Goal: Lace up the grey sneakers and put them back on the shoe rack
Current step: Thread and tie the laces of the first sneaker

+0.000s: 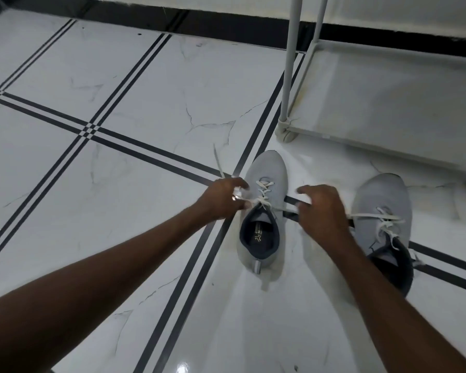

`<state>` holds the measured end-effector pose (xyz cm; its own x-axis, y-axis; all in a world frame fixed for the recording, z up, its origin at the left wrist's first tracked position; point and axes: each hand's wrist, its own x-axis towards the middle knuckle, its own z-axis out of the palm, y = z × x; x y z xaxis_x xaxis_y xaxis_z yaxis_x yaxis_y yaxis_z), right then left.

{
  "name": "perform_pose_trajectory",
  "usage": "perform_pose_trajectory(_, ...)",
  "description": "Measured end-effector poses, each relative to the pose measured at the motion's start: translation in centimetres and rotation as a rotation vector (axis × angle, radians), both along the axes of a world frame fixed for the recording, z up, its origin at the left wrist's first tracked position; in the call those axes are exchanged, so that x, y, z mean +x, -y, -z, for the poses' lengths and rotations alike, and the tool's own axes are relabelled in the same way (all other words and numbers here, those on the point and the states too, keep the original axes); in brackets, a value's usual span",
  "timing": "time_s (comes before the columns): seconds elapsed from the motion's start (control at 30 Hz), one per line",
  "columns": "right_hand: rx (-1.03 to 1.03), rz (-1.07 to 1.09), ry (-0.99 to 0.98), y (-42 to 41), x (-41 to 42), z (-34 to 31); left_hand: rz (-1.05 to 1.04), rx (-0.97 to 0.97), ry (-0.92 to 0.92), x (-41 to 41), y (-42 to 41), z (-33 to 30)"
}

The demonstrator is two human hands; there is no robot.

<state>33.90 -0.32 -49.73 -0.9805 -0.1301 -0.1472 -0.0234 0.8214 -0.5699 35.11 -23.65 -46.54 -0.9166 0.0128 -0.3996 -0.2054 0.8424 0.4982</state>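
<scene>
Two grey sneakers stand on the tiled floor, toes pointing away from me. The left sneaker [264, 184] has a white lace [262, 188] crossed through its eyelets. My left hand [221, 197] pinches one lace end at the shoe's left side, and that end trails up over the floor. My right hand [320, 211] grips the other end, pulled out to the right. The right sneaker [382, 211] sits apart on the right with its white lace loose across the tongue. The white shoe rack [388, 103] stands just beyond the shoes, its lowest shelf bare.
White marble-look floor tiles [119, 90] with dark stripe lines spread to the left and front. A black skirting strip [199, 20] runs along the far wall. The rack's front leg [287, 103] stands close to the left sneaker's toe.
</scene>
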Motion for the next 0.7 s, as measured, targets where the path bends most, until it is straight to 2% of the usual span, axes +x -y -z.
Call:
perform_pose_trajectory(0.1, -0.097, -0.216, -0.004, 2.7, 1.0, 0.2, 0.069, 0.008, 0.006, 0.2, -1.3, 0.1)
perform_pose_trajectory(0.2, -0.144, -0.154, 0.024, 3.4, 0.5, -0.4, 0.052, 0.008, -0.096, 0.1, -1.6, 0.2)
perform_pose_trajectory(0.33, -0.261, -0.085, 0.242, 3.4, -1.4, -1.2, 0.096, 0.057, -0.133, -0.5, -1.4, -0.3)
perform_pose_trajectory(0.47, -0.052, -0.308, 0.245, 1.7, -2.3, -1.7, 0.202, -0.075, -0.199, -0.3, -0.2, 0.3)
perform_pose_trajectory(0.6, 0.055, -0.273, 0.240, -0.5, -1.9, 0.1, 0.206, -0.182, -0.147, 1.1, 1.0, 2.6)
perform_pose_trajectory(0.7, 0.083, -0.260, 0.206, -0.8, -1.1, 0.9, 0.245, -0.136, -0.082, 0.6, 1.3, 2.6)
